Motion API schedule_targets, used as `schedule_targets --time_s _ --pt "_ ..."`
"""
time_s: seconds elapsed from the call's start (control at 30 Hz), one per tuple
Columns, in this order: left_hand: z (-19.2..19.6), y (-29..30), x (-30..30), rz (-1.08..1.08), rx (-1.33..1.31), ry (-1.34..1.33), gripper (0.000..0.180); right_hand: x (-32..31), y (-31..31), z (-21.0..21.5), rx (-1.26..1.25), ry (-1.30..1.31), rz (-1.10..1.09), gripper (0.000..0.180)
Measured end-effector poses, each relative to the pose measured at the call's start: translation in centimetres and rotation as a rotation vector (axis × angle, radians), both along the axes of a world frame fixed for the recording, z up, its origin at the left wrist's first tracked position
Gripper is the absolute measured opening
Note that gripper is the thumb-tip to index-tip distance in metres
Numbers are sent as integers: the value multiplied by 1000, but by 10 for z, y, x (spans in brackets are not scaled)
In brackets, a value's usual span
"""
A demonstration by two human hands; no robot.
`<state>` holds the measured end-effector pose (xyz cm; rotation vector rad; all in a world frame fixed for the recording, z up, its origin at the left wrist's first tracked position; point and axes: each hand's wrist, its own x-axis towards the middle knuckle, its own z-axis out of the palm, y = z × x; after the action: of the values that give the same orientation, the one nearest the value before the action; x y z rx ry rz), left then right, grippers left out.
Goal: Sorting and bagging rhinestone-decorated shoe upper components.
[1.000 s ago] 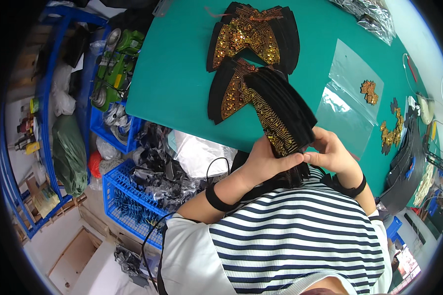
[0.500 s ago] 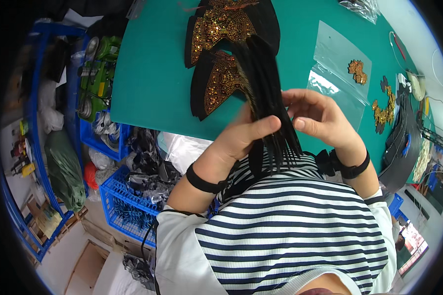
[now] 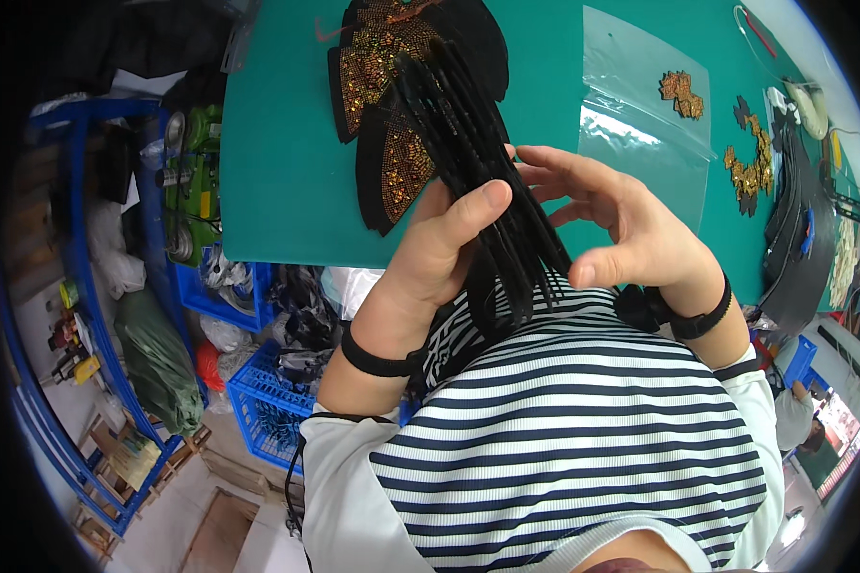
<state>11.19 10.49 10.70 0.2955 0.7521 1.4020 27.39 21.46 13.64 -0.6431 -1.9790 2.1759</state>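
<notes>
A stack of thin black pieces (image 3: 473, 162), seen edge-on, stands over the near edge of the green table. My left hand (image 3: 440, 234) is closed round it from the left, thumb across the near edges. To the right, my right hand (image 3: 621, 210) is open, thumb and fingers apart, its fingertips beside or lightly touching the stack; which of these I cannot tell. Behind the stack lie black fan-shaped pieces with gold beading (image 3: 368, 81). A similar beaded piece (image 3: 392, 172) lies closer to my left hand, partly covered by the stack.
A clear plastic bag (image 3: 640, 153) lies to the right with a small gold-and-black cluster (image 3: 681, 95) on it. More gold pieces (image 3: 750, 167) and black strips (image 3: 788, 220) lie farther right. A green machine (image 3: 196, 191) and blue crates (image 3: 258, 401) stand at left.
The stack has tilted leftward at its top and its edges have fanned out. My right hand has opened wider, its thumb drawn away. The whole view has shifted slightly.
</notes>
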Motion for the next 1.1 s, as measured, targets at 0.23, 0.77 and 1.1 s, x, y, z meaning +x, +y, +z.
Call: schedule_targets --time_s 0.23,0.77,1.1 --pt "7 5 11 -35 -9 78 45 17 -5 4 -133 -10 -45 87" --pt "-11 15 27 -58 79 -83 65 48 -11 25 38 103 -157 54" --pt "-10 25 22 -78 -6 -214 41 56 -8 25 717 2 -258 40"
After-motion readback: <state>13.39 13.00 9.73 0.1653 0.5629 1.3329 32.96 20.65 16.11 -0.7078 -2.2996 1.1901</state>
